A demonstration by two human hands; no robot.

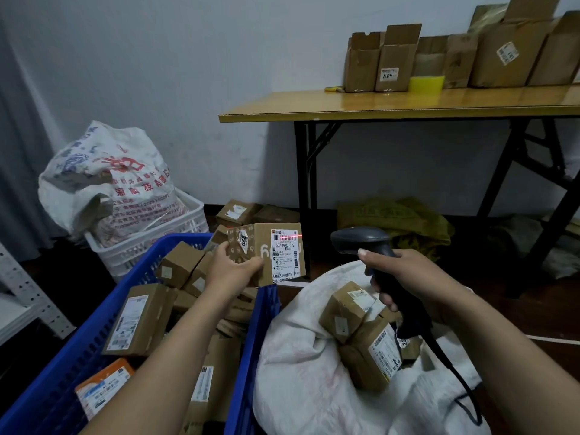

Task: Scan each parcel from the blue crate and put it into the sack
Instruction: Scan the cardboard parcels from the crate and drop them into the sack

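Looks dim and cool, with soft, even indoor light and only faint shadows. Shows a pale sheen on the glossy table top (408, 102) at 2 o'clock. Sinks to near black under the table and across the floor (483, 277) toward 3 o'clock, where the dark scanner (361, 240) loses detail. Glows red along a thin laser line (290, 237) on the label of the box (276, 259) near centre. Bows the table edge and stretches shapes toward 6 o'clock, as wide lenses do. Stays fairly sharp mid-frame; softens toward the corners, with the label's small print slightly smeared.
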